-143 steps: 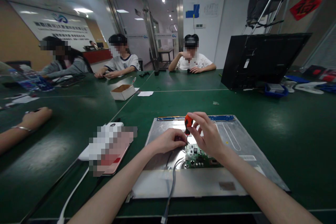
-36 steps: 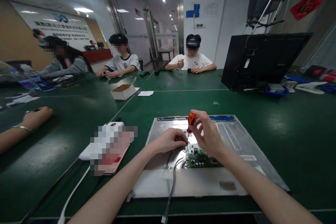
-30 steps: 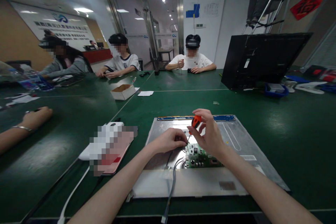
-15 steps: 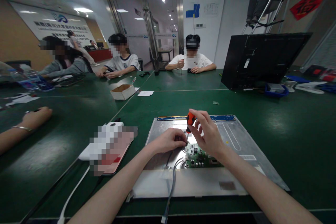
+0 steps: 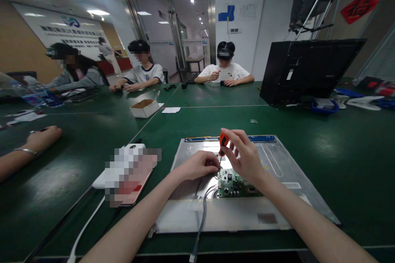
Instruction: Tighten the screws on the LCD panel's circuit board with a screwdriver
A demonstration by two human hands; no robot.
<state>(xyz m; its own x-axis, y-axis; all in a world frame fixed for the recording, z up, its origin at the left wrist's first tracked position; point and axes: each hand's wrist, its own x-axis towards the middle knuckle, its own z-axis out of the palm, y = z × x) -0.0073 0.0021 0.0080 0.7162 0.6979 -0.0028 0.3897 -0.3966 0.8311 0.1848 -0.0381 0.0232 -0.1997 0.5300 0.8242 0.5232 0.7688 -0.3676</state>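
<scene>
An orange and black screwdriver (image 5: 223, 143) stands nearly upright, with my right hand (image 5: 244, 157) gripping its handle between the fingertips. Its tip points down at the upper left corner of a green circuit board (image 5: 232, 185). My left hand (image 5: 202, 164) is beside that tip, thumb and fingers pinched together near the shaft; whatever lies between them is too small to make out. Under both hands is the flat metal back of a display panel (image 5: 296, 201), on which the board rests. Grey cables (image 5: 204, 213) run from the board's left side over the panel's near edge.
Left of the panel lie a white device (image 5: 135, 150) and a pink phone (image 5: 145, 178) with cords. Farther off are a small open box (image 5: 144, 109) and a black monitor housing (image 5: 311, 72). Another person's hand (image 5: 46, 136) rests at far left; several people sit around the green table.
The screwdriver handle has turned slightly in my right hand's fingers. My left hand stays in place. A person in the background has walked to the right.
</scene>
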